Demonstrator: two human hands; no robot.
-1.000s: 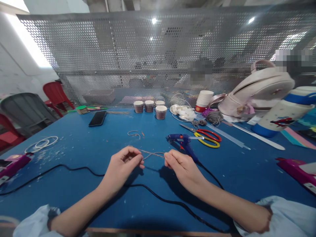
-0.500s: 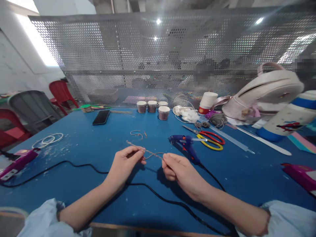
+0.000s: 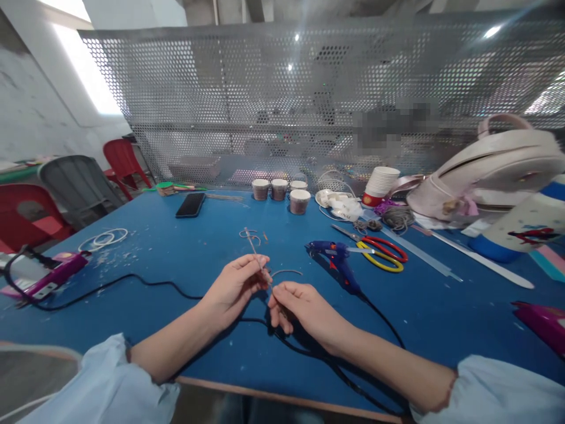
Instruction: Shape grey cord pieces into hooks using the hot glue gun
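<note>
My left hand (image 3: pixel 236 287) pinches a thin brownish wire (image 3: pixel 255 250) whose free end sticks up and away from me. My right hand (image 3: pixel 300 306) sits close beside it, fingers curled and pinched on the same wire's near end. Both hands hover just above the blue table (image 3: pixel 176 259). A curved bit of wire (image 3: pixel 286 272) lies just beyond my right hand. A blue glue gun (image 3: pixel 332 259) rests to the right of my hands, its black cord (image 3: pixel 379 321) running back under my right wrist.
Red and yellow scissors (image 3: pixel 384 254), clear glue sticks (image 3: pixel 419 253), small cups (image 3: pixel 279 189), a black phone (image 3: pixel 190 205), white rings (image 3: pixel 104 239), stacked paper cups (image 3: pixel 383 182), a pink bag (image 3: pixel 494 165) and a purple glue gun (image 3: pixel 55 275) lie around. A perforated metal screen (image 3: pixel 282 106) closes the table's far side.
My hands have come closer together. The wire, stretched sideways between them before, now points upward from my left hand. The view has shifted to the left.
</note>
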